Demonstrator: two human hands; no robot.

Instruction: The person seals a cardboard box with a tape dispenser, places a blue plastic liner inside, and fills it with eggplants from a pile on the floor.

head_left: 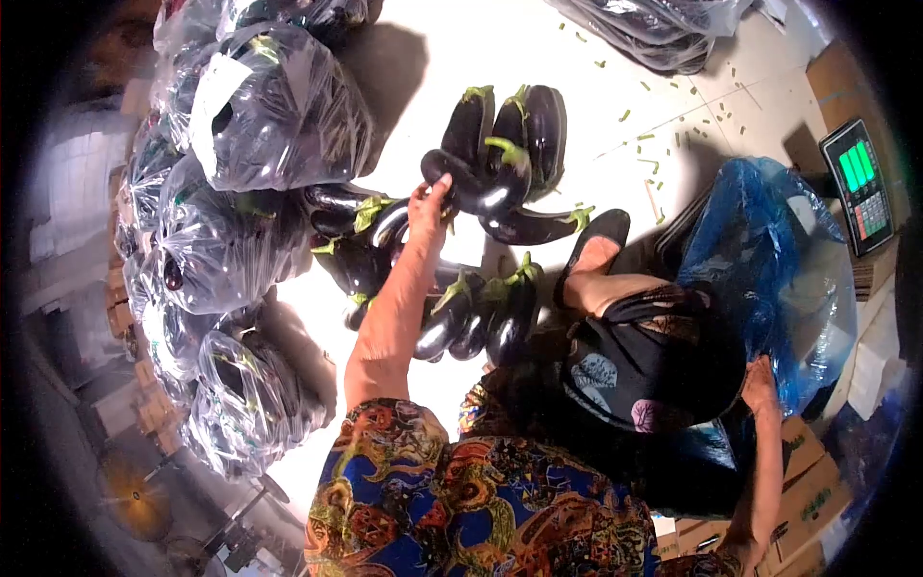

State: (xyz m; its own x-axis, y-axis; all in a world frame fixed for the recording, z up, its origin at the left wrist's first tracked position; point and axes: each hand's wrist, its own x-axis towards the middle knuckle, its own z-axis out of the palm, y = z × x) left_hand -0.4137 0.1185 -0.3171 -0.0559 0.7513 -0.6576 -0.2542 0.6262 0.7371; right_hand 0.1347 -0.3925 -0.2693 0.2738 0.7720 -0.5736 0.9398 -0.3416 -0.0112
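Note:
My left hand (430,204) reaches over a pile of dark purple eggplants and has its fingers on one eggplant (457,183) at the pile's middle. Behind it, more eggplants (545,135) lie side by side with green stems. Another eggplant (529,227) lies just right of it, and several others (466,317) rest nearer to me. Off to the right, my right hand (760,383) is closed on the edge of a blue plastic bag (745,260), which stands beside a digital scale.
Clear bags full of eggplants (279,115) are stacked along the left. A scale display (857,168) stands at the right. Green stem pieces (654,163) are scattered on the pale floor. Another filled bag (663,29) lies at the top, and cardboard boxes (803,490) sit at lower right.

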